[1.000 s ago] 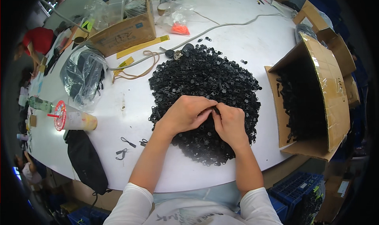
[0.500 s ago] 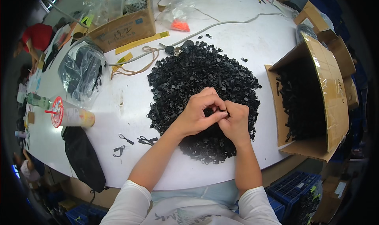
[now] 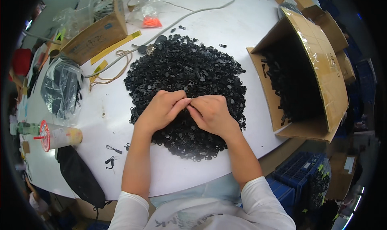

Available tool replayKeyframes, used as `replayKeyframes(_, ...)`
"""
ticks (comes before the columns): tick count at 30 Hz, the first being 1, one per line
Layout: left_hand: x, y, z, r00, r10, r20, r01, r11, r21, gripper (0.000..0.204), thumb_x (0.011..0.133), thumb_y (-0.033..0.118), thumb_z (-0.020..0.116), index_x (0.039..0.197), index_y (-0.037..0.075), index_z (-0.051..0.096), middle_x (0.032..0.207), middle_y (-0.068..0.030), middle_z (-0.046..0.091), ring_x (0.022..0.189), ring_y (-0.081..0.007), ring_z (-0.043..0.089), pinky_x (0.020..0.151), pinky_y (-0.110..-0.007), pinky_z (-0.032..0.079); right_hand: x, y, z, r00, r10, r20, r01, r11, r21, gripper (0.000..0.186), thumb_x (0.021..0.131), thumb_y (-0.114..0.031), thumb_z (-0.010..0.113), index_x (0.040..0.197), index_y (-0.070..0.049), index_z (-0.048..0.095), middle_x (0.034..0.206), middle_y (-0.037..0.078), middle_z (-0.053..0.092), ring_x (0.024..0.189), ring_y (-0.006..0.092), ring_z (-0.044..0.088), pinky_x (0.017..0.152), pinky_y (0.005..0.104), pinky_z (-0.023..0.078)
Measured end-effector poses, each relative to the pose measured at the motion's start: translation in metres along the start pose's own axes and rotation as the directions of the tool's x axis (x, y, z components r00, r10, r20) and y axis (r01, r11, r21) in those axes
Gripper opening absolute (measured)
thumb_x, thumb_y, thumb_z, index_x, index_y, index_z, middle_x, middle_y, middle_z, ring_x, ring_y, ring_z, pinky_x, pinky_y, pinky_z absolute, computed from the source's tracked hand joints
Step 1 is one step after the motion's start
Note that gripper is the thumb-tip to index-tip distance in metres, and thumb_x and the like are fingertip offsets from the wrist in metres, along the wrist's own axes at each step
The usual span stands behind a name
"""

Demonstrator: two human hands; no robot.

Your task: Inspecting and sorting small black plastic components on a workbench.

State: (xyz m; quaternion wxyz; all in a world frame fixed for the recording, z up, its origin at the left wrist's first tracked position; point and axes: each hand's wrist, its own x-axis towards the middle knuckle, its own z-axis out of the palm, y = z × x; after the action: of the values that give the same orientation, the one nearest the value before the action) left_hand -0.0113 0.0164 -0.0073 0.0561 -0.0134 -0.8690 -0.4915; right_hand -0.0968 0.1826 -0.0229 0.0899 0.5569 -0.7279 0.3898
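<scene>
Left hand (image 3: 160, 110), right hand (image 3: 213, 112): fingertips meet, grip contents cannot be told | Over: heap of black pieces (image 3: 189, 62) | Hazard: loosened pinch could lose any held piece among lookalikes

Wide white desk (image 3: 109, 127) fills most of view, front edge curved, top brightly lit w/ few small marks. Tan surface (image 3: 282, 151) below desk edge, R side. Blue plastic crates (image 3: 300, 169) low R, nr desk. Dk blue shapes (image 3: 365, 82) far R, too blurry to ID. Grey surface (image 3: 50, 10) upper L, wall or flr unclear. White light strips (image 3: 358, 199) btm R. Outer rim v. dark.
</scene>
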Motion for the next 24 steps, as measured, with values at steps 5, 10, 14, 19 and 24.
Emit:
replayKeyframes(5, -0.004, -0.011, -0.029, 0.983, 0.159, -0.093, -0.149, 0.983, 0.106, 0.029, 0.088, 0.011, 0.062, 0.065, -0.002, 0.049, 0.055, -0.0143, 0.042, 0.047, -0.0287, 0.041, 0.047, -0.034, 0.034, 0.003, 0.001, -0.008, 0.996, -0.018, 0.086, 0.008, 0.994, 0.108, 0.009, 0.078, -0.010, 0.069, 0.075, -0.005, 0.061, 0.063, 0.009, 0.059, 0.055, 0.0274, 0.059, 0.050, 0.0359, 0.045)
replayKeyframes(10, -0.005, -0.021, -0.018, 0.994, 0.056, -0.091, -0.058, 0.998, -0.027, 0.029, 0.086, 0.015, 0.066, 0.066, -0.001, 0.053, 0.052, -0.0085, 0.045, 0.045, -0.0225, 0.042, 0.047, -0.031, 0.035, 0.001, 0.001, -0.013, 0.977, 0.068, 0.201, -0.095, 0.987, 0.128, 0.020, 0.082, -0.016, 0.067, 0.067, -0.006, 0.058, 0.054, 0.009, 0.053, 0.048, 0.0269, 0.055, 0.046, 0.0343, 0.041)
replayKeyframes(14, -0.005, -0.019, -0.015, 0.990, -0.013, -0.142, 0.024, 0.996, 0.082, 0.027, 0.082, 0.021, 0.071, 0.070, 0.002, 0.057, 0.052, -0.0032, 0.046, 0.047, -0.0144, 0.047, 0.048, -0.028, 0.037, 0.001, 0.020, -0.048, 0.904, 0.198, 0.380, -0.360, 0.832, 0.423, 0.019, 0.083, -0.018, 0.066, 0.070, -0.004, 0.064, 0.055, 0.007, 0.057, 0.045, 0.0156, 0.051, 0.048, 0.0278, 0.041)
replayKeyframes(19, 0.001, -0.009, 0.005, 0.978, -0.103, -0.179, 0.192, 0.770, 0.608, 0.039, 0.073, 0.036, 0.078, 0.091, 0.008, 0.058, 0.069, -0.0100, 0.064, 0.065, -0.0279, 0.065, 0.058, -0.039, 0.049, -0.070, 0.112, -0.103, 0.542, 0.637, -0.548, 0.504, 0.276, 0.819, 0.023, 0.089, -0.013, 0.052, 0.105, 0.000, 0.064, 0.068, 0.004, 0.055, 0.055, 0.0105, 0.042, 0.055, 0.0237, 0.036)
replayKeyframes(24, 0.000, -0.008, 0.014, 0.986, -0.099, -0.133, 0.157, 0.817, 0.554, 0.024, 0.075, 0.017, 0.073, 0.085, 0.006, 0.054, 0.060, -0.0073, 0.058, 0.061, -0.0284, 0.061, 0.056, -0.039, 0.046, -0.023, 0.079, -0.082, 0.317, 0.762, -0.565, 0.247, 0.509, 0.825, 0.032, 0.083, 0.003, 0.048, 0.114, 0.004, 0.059, 0.091, 0.007, 0.059, 0.073, 0.0123, 0.050, 0.066, 0.0257, 0.040)
